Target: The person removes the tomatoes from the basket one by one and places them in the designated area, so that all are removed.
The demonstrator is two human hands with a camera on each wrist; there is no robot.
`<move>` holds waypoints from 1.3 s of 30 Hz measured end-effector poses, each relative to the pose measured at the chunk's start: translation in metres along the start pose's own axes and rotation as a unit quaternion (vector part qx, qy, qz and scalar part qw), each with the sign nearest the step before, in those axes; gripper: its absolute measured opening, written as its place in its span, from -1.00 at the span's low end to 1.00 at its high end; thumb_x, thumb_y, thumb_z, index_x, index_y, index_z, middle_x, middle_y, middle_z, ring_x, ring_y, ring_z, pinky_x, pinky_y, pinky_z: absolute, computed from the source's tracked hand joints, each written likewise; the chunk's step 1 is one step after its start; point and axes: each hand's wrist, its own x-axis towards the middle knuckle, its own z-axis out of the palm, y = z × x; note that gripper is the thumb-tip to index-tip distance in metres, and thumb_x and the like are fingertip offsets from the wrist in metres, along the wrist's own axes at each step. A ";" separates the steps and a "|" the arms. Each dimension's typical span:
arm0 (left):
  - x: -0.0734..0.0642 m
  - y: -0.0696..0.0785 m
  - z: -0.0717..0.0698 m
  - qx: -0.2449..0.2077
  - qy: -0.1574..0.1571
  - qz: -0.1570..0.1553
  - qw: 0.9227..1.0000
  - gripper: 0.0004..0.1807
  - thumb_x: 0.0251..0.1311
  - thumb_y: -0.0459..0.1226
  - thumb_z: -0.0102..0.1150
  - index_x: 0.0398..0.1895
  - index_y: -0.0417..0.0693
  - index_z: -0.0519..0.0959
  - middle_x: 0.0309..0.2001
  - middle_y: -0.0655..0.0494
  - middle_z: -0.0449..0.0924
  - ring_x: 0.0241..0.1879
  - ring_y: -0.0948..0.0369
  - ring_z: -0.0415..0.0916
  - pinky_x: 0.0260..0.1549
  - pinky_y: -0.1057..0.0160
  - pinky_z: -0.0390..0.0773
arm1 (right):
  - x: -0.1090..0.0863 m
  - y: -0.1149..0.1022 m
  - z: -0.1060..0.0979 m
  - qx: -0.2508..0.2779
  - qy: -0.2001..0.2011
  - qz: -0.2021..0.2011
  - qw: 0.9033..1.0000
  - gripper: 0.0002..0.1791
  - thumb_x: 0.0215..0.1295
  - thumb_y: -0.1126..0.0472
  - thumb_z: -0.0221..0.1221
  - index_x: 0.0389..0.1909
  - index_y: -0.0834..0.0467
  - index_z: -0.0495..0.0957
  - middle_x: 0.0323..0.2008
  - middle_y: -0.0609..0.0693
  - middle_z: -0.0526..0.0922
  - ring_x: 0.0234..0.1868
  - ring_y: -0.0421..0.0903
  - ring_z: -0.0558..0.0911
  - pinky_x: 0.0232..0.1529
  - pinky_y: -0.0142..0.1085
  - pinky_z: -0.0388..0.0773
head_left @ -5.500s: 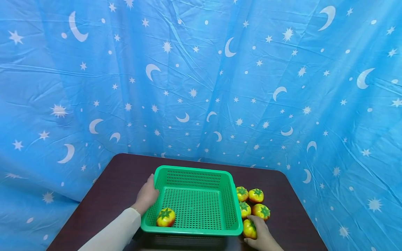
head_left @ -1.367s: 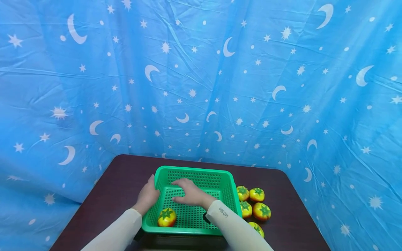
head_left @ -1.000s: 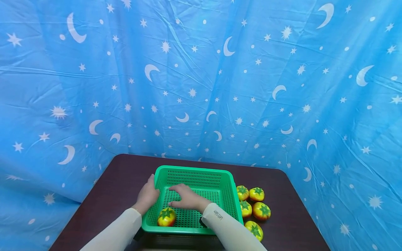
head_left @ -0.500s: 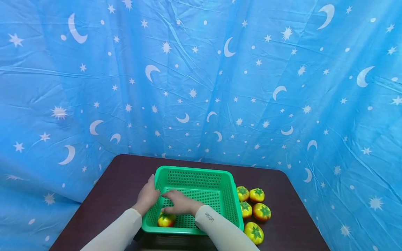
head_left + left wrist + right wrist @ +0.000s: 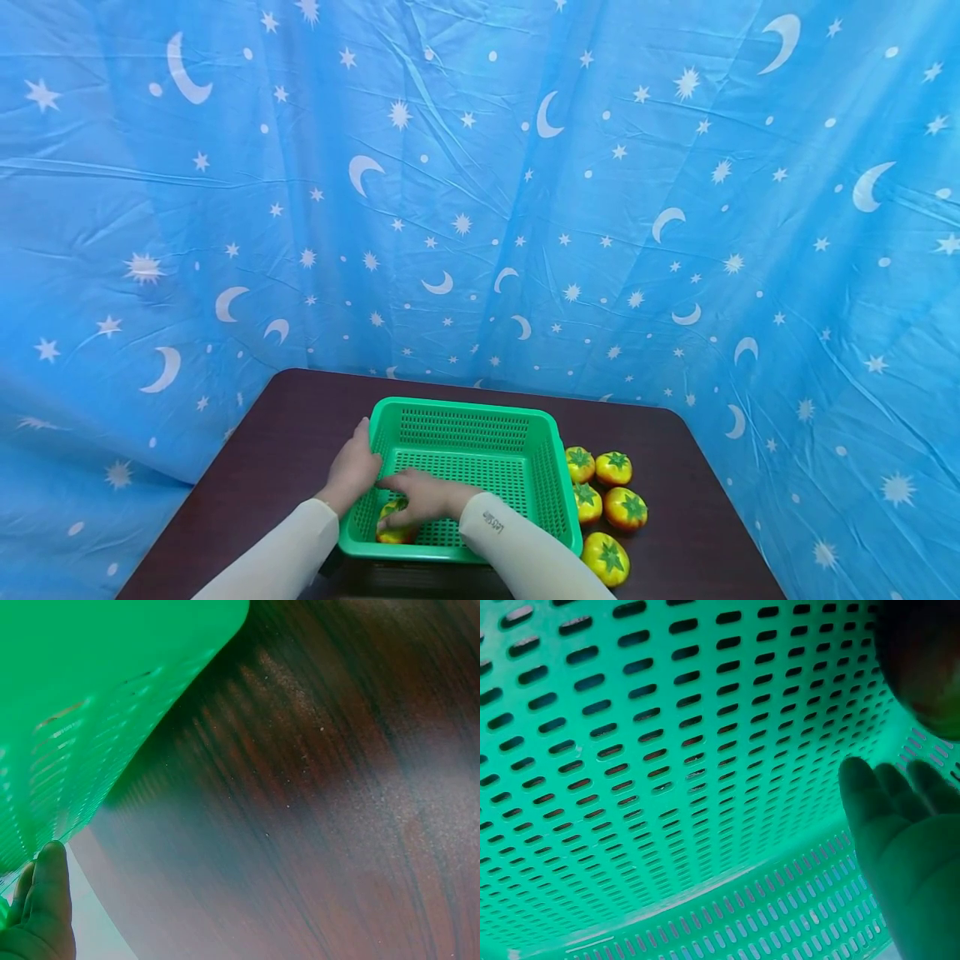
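A green plastic basket (image 5: 480, 553) with slotted walls stands on the dark table. My left hand (image 5: 352, 468) holds its left rim, thumb inside; the left wrist view shows the fingers (image 5: 51, 881) lying along the outer wall. Inside the near left corner sits a yellow-and-red tomato (image 5: 388, 533) with a green leafy top. My right hand (image 5: 427, 497) reaches over it and partly hides it, thumb on the near side. From the right wrist, the fingers (image 5: 862, 795) look straight, with a gap between them and the dark round tomato (image 5: 922, 675).
Several more such tomatoes lie on the table just right of the basket, the nearest tomato (image 5: 606, 559) close to its front right corner. A dark brown table (image 5: 300, 417) carries everything. A blue curtain (image 5: 480, 208) with moons and stars hangs behind.
My right hand has left the nearest tomato outside, crossed into the basket, and come left and nearer, down over the tomato there. The left hand and basket stay put.
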 end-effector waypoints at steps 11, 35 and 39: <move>-0.001 -0.003 0.001 0.002 -0.005 0.001 1.000 -0.22 0.26 -0.40 -0.13 0.46 -0.33 -0.23 0.35 -0.41 0.13 0.26 -0.27 0.25 0.16 -0.25 0.33 | -0.004 0.005 -0.002 0.055 -0.068 -0.003 0.996 -0.38 0.16 -0.04 0.23 0.28 -0.12 0.36 0.23 -0.28 0.43 0.20 -0.35 0.40 0.17 -0.40 0.41; 0.001 -0.005 0.002 0.013 -0.004 0.005 1.000 -0.21 0.26 -0.39 -0.09 0.46 -0.32 -0.22 0.36 -0.40 0.12 0.25 -0.28 0.26 0.16 -0.26 0.34 | -0.013 0.001 -0.014 0.022 -0.066 -0.043 0.997 -0.45 0.17 0.02 0.23 0.23 -0.09 0.44 0.16 -0.29 0.48 0.09 -0.34 0.35 0.04 -0.50 0.41; 0.002 -0.006 0.002 0.015 -0.006 0.005 1.000 -0.21 0.26 -0.38 -0.10 0.47 -0.32 -0.23 0.35 -0.41 0.14 0.23 -0.28 0.28 0.13 -0.25 0.37 | -0.020 0.003 -0.020 0.028 -0.054 -0.042 0.997 -0.45 0.17 0.03 0.24 0.23 -0.09 0.44 0.14 -0.28 0.48 0.06 -0.34 0.36 -0.03 -0.50 0.44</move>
